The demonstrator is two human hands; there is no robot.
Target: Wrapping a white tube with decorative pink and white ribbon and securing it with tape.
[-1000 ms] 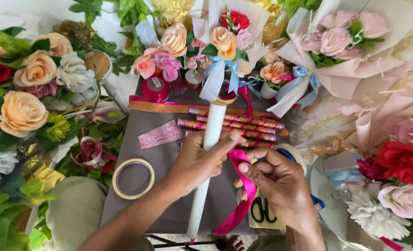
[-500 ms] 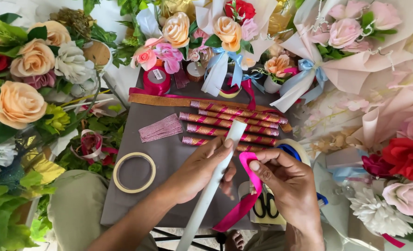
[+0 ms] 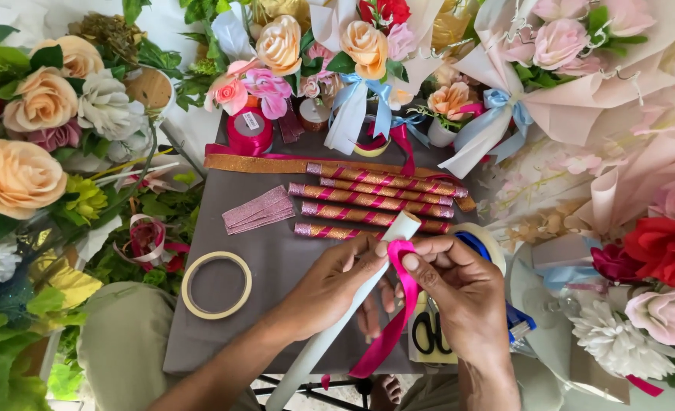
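Observation:
My left hand [image 3: 330, 285] grips a long white paper tube [image 3: 330, 335] that slants from the lower left up to the table's middle. My right hand [image 3: 459, 289] pinches a pink satin ribbon [image 3: 398, 304] against the tube near its upper end; the ribbon's tail hangs down below the hands. Just beyond the tube's tip lie several finished sticks wrapped in gold and pink stripes [image 3: 375, 199] on the small grey table [image 3: 276, 266].
A tape ring [image 3: 216, 284] and pink glitter strips [image 3: 260, 209] lie on the table's left half. Black scissors [image 3: 427, 331] sit under my right hand. A pink ribbon spool [image 3: 249, 131] stands at the back. Flower bouquets [image 3: 352, 46] crowd every side.
The tube has tilted from near upright to a slant, its top moving right. Both hands have slid up toward its upper end with the ribbon.

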